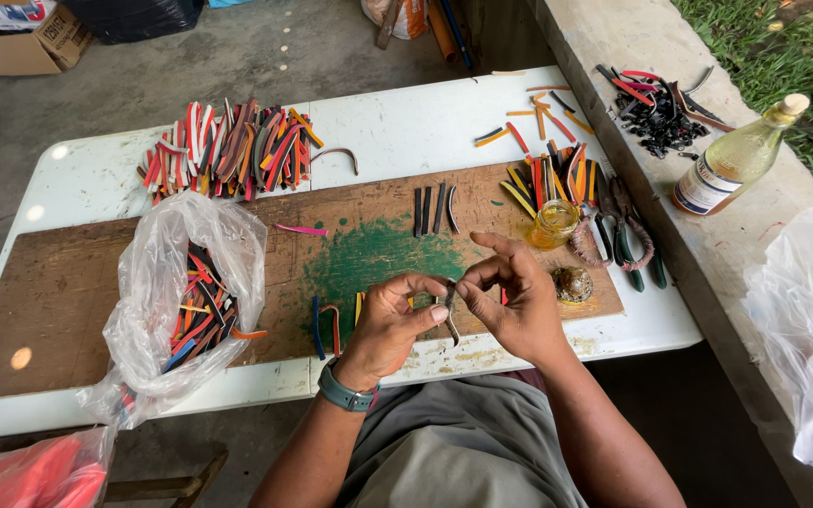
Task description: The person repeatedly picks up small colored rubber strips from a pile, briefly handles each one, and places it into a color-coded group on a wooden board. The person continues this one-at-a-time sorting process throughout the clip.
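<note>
- left hand [390,325] and right hand [512,299] meet at fingertips, both pinching one dark rubber strip [450,310]; strip hangs between the thumbs, lower end free, held just above the board
- left wrist wears a grey-green watch [344,392]
- under the hands: brown wooden board [58,292] with a green paint patch [369,259], lying on a white folding table [406,127]
- just below left hand on the board: a few loose short strips [326,325], blue, red, yellow
- ahead of the hands: four dark strips in a row [433,209]; one pink strip [301,229] off to the left of them
- right of right hand, close: small round lumpy object [573,284], can't tell what it is
- ahead-right of right hand: small glass jar of yellow liquid [554,223], green-handled pliers [625,240], bundle of coloured strips [549,179]
- left of left hand: clear plastic bag of coloured strips [185,292]
- far ahead-left: big pile of coloured strips [228,149]
- far right on concrete ledge [632,38]: bottle of pale oil [736,160], heap of black scraps [661,118]
</note>
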